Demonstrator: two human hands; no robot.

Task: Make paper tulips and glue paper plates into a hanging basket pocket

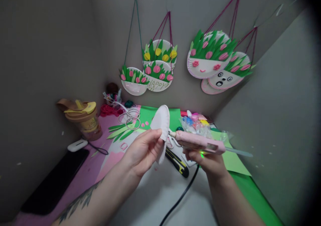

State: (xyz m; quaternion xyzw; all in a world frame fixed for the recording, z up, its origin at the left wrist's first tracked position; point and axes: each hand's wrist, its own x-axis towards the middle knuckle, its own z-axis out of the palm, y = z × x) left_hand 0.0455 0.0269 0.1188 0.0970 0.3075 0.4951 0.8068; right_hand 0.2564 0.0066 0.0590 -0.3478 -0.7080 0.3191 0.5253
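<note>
My left hand (147,149) pinches a white paper plate (162,119) that is held up on edge above the table. It looks cut or doubled over, but I cannot tell which. My right hand (205,160) is wrapped round the handle of a pink hot glue gun (200,141), whose small green light glows. The gun's nozzle points left, at or very near the plate's rim. A clear glue stick (239,151) juts from its back end. Below the hands lies a black and yellow utility knife (177,162), partly behind the plate.
Green paper leaves (121,130), metal rings (132,119) and bagged coloured clay (195,122) lie at the back. A brown cup (87,120), an earbud case (77,145) and a black phone (55,182) are left. The gun's black cord (182,196) runs forward. Decorated plates (157,75) hang on the wall.
</note>
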